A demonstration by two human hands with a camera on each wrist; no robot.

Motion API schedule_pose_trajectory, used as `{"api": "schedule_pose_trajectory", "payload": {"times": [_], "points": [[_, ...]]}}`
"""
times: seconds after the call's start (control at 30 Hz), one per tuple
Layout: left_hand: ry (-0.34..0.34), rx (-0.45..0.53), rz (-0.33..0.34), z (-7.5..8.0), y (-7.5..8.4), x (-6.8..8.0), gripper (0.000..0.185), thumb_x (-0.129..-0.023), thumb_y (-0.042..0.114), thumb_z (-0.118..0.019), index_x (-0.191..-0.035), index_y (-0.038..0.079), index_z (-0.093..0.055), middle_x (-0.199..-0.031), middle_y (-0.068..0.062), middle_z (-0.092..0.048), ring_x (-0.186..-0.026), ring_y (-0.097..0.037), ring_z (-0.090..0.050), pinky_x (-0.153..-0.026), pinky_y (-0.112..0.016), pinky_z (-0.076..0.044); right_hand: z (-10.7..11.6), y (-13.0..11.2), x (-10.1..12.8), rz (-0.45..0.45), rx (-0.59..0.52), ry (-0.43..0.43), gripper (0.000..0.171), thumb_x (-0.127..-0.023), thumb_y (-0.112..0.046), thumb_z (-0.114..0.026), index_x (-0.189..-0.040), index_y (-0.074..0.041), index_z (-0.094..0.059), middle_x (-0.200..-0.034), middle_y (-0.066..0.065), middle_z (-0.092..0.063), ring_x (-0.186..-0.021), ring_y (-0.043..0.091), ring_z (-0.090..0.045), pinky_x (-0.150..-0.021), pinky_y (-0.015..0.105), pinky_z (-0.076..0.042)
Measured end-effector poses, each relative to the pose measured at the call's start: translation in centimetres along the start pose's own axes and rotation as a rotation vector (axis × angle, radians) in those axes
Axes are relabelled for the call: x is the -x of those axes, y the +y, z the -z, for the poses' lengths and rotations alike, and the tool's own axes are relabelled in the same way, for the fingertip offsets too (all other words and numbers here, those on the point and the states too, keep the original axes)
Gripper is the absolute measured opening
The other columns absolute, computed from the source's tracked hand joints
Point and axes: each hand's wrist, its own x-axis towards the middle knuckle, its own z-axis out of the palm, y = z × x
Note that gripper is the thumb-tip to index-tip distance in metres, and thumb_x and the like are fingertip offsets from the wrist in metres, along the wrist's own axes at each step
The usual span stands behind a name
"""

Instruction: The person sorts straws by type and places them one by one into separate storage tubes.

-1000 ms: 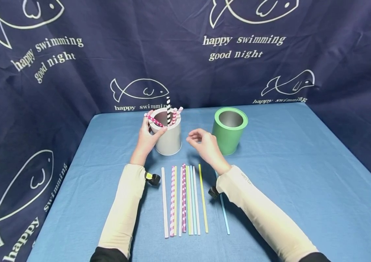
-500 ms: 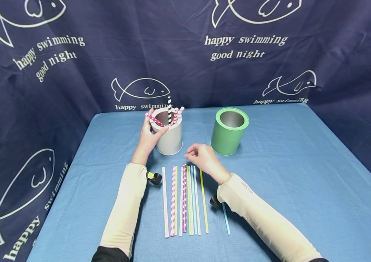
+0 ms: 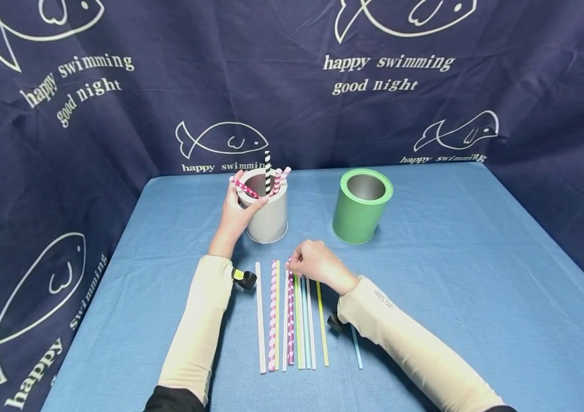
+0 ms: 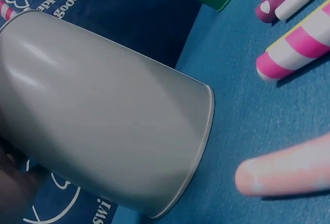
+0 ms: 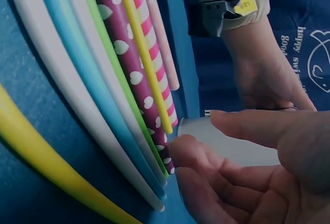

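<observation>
My left hand (image 3: 235,214) grips a whitish-grey can (image 3: 269,220) at its rim, thumb in front and fingers round the left side. From that can stick a dark-pink dotted straw (image 3: 243,186), a black-and-white striped straw (image 3: 267,169) and pink-and-white straws (image 3: 277,180). My right hand (image 3: 318,264) hovers over the far ends of a row of straws, close to a purple straw with white hearts (image 3: 290,326). In the right wrist view, thumb and bent fingers (image 5: 191,154) stand apart, and nothing shows between them.
A green can (image 3: 359,217) stands at the back right. The row also holds a pale pink straw (image 3: 261,320), a pink-striped straw (image 3: 272,320) and several thin coloured straws. A yellow straw (image 3: 322,326) and a blue straw (image 3: 356,349) lie to their right.
My right hand has come down and towards me, from beside the green can to the straws' far ends. The left hand keeps its hold on the whitish-grey can.
</observation>
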Motion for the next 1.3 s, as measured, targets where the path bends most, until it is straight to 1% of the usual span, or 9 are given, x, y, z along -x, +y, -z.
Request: {"api": "schedule_pose_trajectory", "payload": {"times": [0.1, 0.23, 0.37, 0.47, 0.6, 0.8, 1.0, 1.1, 1.3], "points": [[0.009, -0.025, 0.007, -0.1, 0.0, -0.1, 0.088, -0.079, 0.016, -0.075, -0.151, 0.005, -0.025, -0.157, -0.013, -0.031, -0.144, -0.025, -0.032, -0.12, -0.037, -0.025, -0.2, -0.1, 0.1, -0.002, 0.076, -0.026, 0.03, -0.088, -0.027, -0.07, -0.063, -0.011, -0.068, -0.058, 0.001, -0.064, -0.056, 0.011, -0.051, -0.061, 0.024, -0.043], [0.018, -0.063, 0.011, -0.2, 0.0, -0.2, 0.091, -0.078, 0.019, -0.078, -0.152, 0.008, -0.026, -0.156, -0.01, -0.034, -0.143, -0.024, -0.033, -0.12, -0.037, -0.025, -0.6, -0.3, 0.1, -0.032, 0.151, -0.058, 0.032, -0.087, -0.031, -0.071, -0.061, -0.014, -0.068, -0.056, 0.0, -0.065, -0.054, 0.011, -0.054, -0.06, 0.026, -0.045], [0.024, -0.065, -0.008, -0.3, 0.0, -0.1, 0.09, -0.077, 0.019, -0.078, -0.151, 0.009, -0.028, -0.152, -0.012, -0.039, -0.139, -0.025, -0.037, -0.119, -0.039, -0.027, -0.9, -0.4, 0.1, -0.065, 0.198, -0.081, 0.032, -0.087, -0.035, -0.071, -0.062, -0.016, -0.067, -0.056, -0.001, -0.066, -0.054, 0.012, -0.056, -0.057, 0.028, -0.046], [0.027, -0.06, -0.022, -0.3, -0.1, -0.1, 0.088, -0.077, 0.018, -0.078, -0.15, 0.008, -0.029, -0.149, -0.014, -0.041, -0.137, -0.026, -0.04, -0.117, -0.04, -0.029, -1.1, -0.4, 0.1, -0.058, 0.232, -0.088, 0.034, -0.086, -0.036, -0.072, -0.06, -0.016, -0.066, -0.053, -0.002, -0.063, -0.054, 0.012, -0.056, -0.055, 0.028, -0.045], [0.035, -0.071, -0.012, -0.4, 0.0, -0.1, 0.087, -0.078, 0.02, -0.078, -0.15, 0.01, -0.03, -0.15, -0.013, -0.04, -0.138, -0.026, -0.039, -0.118, -0.04, -0.028, -1.2, -0.4, 0.2, -0.041, 0.26, -0.097, 0.036, -0.085, -0.038, -0.073, -0.057, -0.016, -0.065, -0.049, -0.003, -0.061, -0.052, 0.011, -0.056, -0.053, 0.028, -0.044], [0.041, -0.09, 0.036, -0.4, 0.2, -0.1, 0.088, -0.078, 0.023, -0.078, -0.151, 0.013, -0.029, -0.153, -0.012, -0.038, -0.14, -0.025, -0.037, -0.119, -0.038, -0.027, -1.4, -0.6, 0.1, -0.037, 0.273, -0.11, 0.038, -0.085, -0.038, -0.072, -0.056, -0.015, -0.065, -0.048, -0.002, -0.061, -0.049, 0.012, -0.056, -0.048, 0.027, -0.041], [0.049, -0.105, 0.038, -0.4, 0.3, -0.1, 0.087, -0.079, 0.024, -0.078, -0.15, 0.012, -0.03, -0.151, -0.013, -0.04, -0.139, -0.027, -0.038, -0.118, -0.039, -0.028, -1.6, -0.9, -0.3, -0.036, 0.3, -0.137, 0.038, -0.085, -0.039, -0.072, -0.057, -0.015, -0.062, -0.047, -0.002, -0.061, -0.048, 0.011, -0.057, -0.047, 0.026, -0.041], [0.043, -0.106, 0.034, -0.4, 0.2, -0.1, 0.087, -0.079, 0.023, -0.078, -0.15, 0.009, -0.03, -0.151, -0.014, -0.04, -0.139, -0.027, -0.038, -0.118, -0.04, -0.028, -1.8, -0.9, -0.4, -0.037, 0.269, -0.151, 0.036, -0.086, -0.035, -0.072, -0.058, -0.015, -0.061, -0.048, -0.002, -0.062, -0.048, 0.01, -0.06, -0.05, 0.025, -0.044], [0.038, -0.103, 0.027, -0.3, 0.2, -0.1, 0.087, -0.079, 0.021, -0.079, -0.149, 0.007, -0.03, -0.151, -0.015, -0.038, -0.139, -0.027, -0.038, -0.118, -0.039, -0.028, -2.0, -0.7, -0.5, -0.039, 0.156, -0.185, 0.032, -0.088, -0.026, -0.07, -0.059, -0.013, -0.063, -0.048, -0.003, -0.062, -0.046, 0.01, -0.063, -0.053, 0.022, -0.049]]}}
